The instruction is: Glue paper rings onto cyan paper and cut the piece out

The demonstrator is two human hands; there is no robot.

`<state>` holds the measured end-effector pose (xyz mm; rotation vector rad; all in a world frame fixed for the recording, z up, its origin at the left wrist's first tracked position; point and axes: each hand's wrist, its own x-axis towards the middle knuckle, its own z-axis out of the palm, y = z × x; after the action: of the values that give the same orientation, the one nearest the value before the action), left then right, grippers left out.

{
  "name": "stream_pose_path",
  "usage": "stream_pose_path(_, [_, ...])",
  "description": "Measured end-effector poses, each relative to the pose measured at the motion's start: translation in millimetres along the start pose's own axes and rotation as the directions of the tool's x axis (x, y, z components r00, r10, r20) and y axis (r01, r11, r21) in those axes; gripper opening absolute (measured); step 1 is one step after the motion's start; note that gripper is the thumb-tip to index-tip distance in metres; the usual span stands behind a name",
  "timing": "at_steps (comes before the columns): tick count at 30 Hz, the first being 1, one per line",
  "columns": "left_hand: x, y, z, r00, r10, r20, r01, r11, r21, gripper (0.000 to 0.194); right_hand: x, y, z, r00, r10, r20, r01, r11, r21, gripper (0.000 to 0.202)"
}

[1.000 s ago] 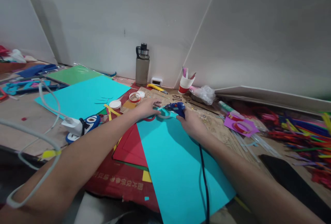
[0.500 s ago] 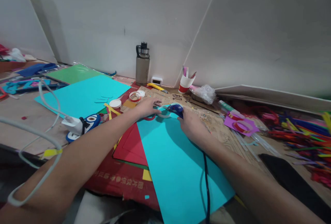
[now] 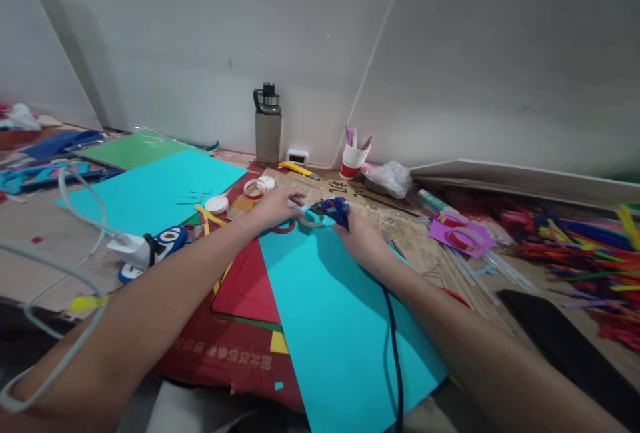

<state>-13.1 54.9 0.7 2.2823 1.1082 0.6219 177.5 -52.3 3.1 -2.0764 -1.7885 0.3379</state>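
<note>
Wrapped round the blue gun, the right hand has a closed grip on it, and the nozzle end points left, towards the pale ring. Fingers of the left hand are bent at the ring's left side; whether they pinch it I cannot tell, as the contact is too small and partly hidden. Gun and ring are between the two hands, at the far end of the blue sheet. Just left of the ring, close below the left hand, is a red ring. From under the right wrist a black cord runs down over the sheet towards the near edge. Red paper lies left of the sheet. Beyond the hands are a bottle, standing upright, a yellow knife and a cup with pens in it
</note>
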Motion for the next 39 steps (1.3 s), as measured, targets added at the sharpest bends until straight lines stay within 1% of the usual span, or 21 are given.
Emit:
stream_pose_path(5, [3, -5, 4.6, 0.999, -0.032, 0.002, 0.032, 0.999, -0.042, 0.043, 6, 1, 4, 1.000, -0.008, 0.018, 0.007, 0.998, 0.063, 0.033])
stream_pose_path(10, [2, -1, 3.2, 0.998, -0.062, 0.007, 0.063, 0.995, -0.075, 0.043, 11, 2, 8, 0.999, -0.044, 0.024, 0.042, 0.995, 0.096, 0.032])
stream_pose_path(14, [1, 3, 0.8, 0.996, -0.084, 0.012, 0.085, 0.995, -0.052, 0.043, 13, 2, 10, 0.998, -0.044, 0.038, 0.039, 0.992, 0.123, 0.033])
stream_pose_path(18, [2, 1, 0.2, 0.997, -0.081, 0.006, 0.081, 0.995, -0.057, 0.045, 14, 3, 12, 0.996, -0.075, 0.041, 0.068, 0.986, 0.150, 0.034])
stream_pose_path(24, [5, -5, 0.8, 0.998, -0.060, 0.009, 0.060, 0.995, -0.077, 0.044, 14, 3, 8, 0.995, -0.070, 0.065, 0.061, 0.990, 0.128, 0.032])
stream_pose_path(32, [2, 3, -1.6, 0.995, -0.102, 0.014, 0.102, 0.995, 0.002, 0.043, 15, 3, 6, 0.995, -0.056, 0.087, 0.043, 0.988, 0.145, 0.030])
stream_pose_path(39, [4, 0, -1.8, 0.994, -0.103, 0.038, 0.104, 0.994, -0.016, 0.047, 12, -3, 4, 0.995, 0.003, 0.100, -0.014, 0.994, 0.112, 0.030])
